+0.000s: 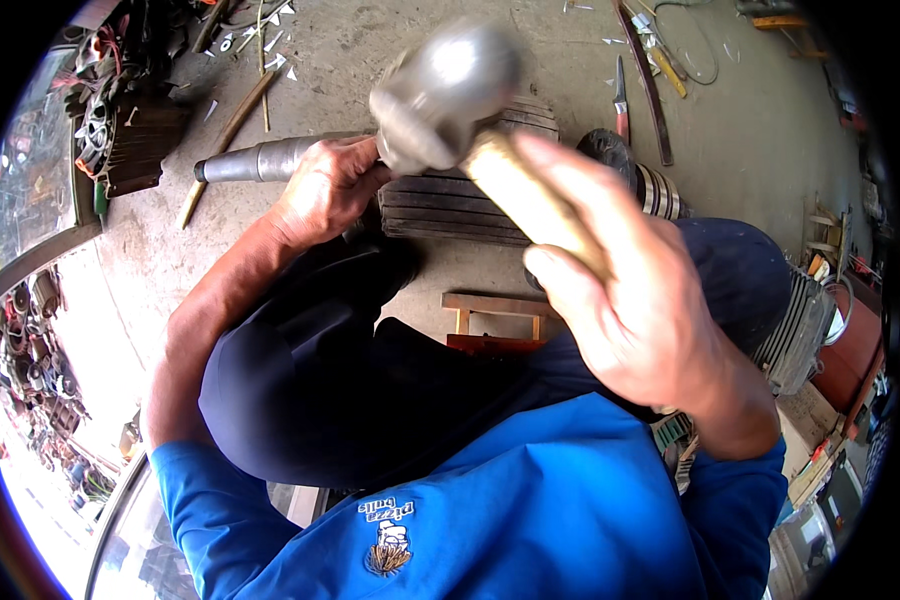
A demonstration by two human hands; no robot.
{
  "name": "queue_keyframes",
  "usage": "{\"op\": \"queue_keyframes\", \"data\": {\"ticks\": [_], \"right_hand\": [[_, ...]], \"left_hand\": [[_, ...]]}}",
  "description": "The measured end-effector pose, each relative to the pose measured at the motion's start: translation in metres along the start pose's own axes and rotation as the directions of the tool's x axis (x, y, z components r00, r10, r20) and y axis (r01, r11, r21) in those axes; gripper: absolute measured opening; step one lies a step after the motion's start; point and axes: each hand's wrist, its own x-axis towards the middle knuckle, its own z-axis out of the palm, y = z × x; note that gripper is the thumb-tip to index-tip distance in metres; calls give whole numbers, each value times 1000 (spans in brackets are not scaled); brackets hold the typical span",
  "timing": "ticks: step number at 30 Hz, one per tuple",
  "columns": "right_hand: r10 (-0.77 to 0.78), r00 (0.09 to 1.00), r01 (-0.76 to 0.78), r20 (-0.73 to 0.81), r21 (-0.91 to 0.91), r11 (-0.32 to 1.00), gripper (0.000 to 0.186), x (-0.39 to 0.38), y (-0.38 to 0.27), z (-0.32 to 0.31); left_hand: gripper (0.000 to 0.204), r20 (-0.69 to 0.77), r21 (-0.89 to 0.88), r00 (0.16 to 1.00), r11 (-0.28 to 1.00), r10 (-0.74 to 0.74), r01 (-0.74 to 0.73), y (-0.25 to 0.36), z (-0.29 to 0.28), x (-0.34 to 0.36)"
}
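Note:
My right hand (pixel 635 290) is wrapped round the wooden handle of a hammer (pixel 535 200). Its rounded metal head, smeared by motion, is up in front of my left hand's fingertips. My left hand (pixel 325 190) is closed in a pinch beside a dark, grooved cylinder that looks like a motor rotor (pixel 450 212). What the pinch holds, if anything, is hidden behind the hammer head. A stepped grey metal shaft (pixel 255 163) sticks out leftward from under my left hand. At the right end of the cylinder are a dark disc (pixel 607 150) and shiny rings (pixel 660 192).
A small wooden stool (pixel 495 305) stands between my knees. On the concrete floor lie a wooden stick (pixel 232 140), a red-handled knife (pixel 622 105), a long dark strip (pixel 650 95) and white scraps. A loaded crate (pixel 142 145) stands left; a finned metal housing (pixel 792 330) is at right.

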Motion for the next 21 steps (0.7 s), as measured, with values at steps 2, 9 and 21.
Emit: {"op": "queue_keyframes", "data": {"ticks": [2,9,21], "right_hand": [[21,997,-16,77,-57,998,53,10,-2,-2],[-54,994,60,92,-69,996,53,3,9,5],[-75,997,80,29,-247,966,61,-26,12,24]], "left_hand": [[21,14,70,1000,997,26,-27,-2,-2,-2],[22,-24,103,997,992,73,-70,10,2,-2],[53,280,137,960,990,2,-42,-14,-3,-17]]}}
